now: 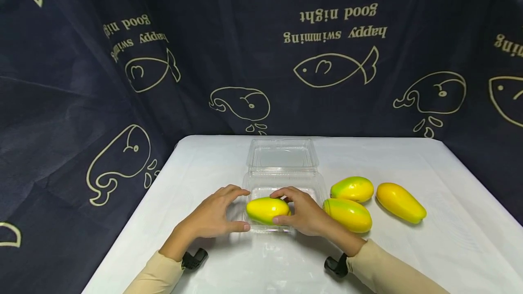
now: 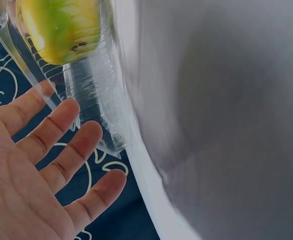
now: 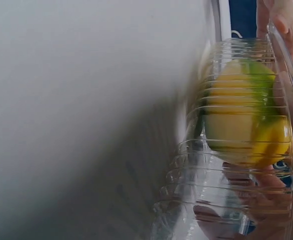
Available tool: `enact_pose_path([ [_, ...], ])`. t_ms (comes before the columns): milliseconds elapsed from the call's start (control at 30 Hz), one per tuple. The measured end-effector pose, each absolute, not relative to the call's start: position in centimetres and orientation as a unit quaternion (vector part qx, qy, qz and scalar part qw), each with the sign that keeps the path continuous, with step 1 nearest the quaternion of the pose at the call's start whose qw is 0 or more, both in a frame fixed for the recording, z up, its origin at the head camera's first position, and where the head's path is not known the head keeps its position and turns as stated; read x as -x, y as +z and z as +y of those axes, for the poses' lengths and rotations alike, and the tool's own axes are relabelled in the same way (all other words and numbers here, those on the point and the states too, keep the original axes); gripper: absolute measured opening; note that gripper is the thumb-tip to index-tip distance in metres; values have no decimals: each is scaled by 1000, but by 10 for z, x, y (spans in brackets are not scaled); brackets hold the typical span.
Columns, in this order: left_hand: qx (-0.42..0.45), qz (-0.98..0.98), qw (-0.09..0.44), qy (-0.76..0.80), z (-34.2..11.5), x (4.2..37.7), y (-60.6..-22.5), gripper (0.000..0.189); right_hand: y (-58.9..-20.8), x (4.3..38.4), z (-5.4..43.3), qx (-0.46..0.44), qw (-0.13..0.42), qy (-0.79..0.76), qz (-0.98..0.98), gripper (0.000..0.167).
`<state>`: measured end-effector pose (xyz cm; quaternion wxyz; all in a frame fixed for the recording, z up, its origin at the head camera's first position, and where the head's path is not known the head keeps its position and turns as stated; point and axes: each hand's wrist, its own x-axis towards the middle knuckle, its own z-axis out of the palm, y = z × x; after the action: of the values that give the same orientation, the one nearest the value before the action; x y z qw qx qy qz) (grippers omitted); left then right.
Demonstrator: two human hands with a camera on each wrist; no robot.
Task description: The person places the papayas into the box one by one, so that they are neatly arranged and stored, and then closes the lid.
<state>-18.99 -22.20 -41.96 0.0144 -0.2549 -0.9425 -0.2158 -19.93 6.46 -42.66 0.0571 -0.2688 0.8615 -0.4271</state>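
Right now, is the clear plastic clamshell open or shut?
Open: in the head view, its lid lies folded back beyond the base, not over the yellow-green fruit inside.

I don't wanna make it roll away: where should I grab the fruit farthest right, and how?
Try the farthest-right fruit round its middle, from above and slightly right. It lies on its side, long and smoothly rounded, so the middle should balance best. Another fruit sits close on its left, so the right probably gives more room.
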Motion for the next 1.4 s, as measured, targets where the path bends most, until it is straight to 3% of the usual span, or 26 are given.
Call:
enact_pose_path([
  [733,243,-947,6,-210,-221,190,-421,80,-427,200,68,284,67,-439,850,61],
  [1400,254,-945,15,-208,-220,189,-421,81,-403,188,89,255,6,-450,856,57],
])
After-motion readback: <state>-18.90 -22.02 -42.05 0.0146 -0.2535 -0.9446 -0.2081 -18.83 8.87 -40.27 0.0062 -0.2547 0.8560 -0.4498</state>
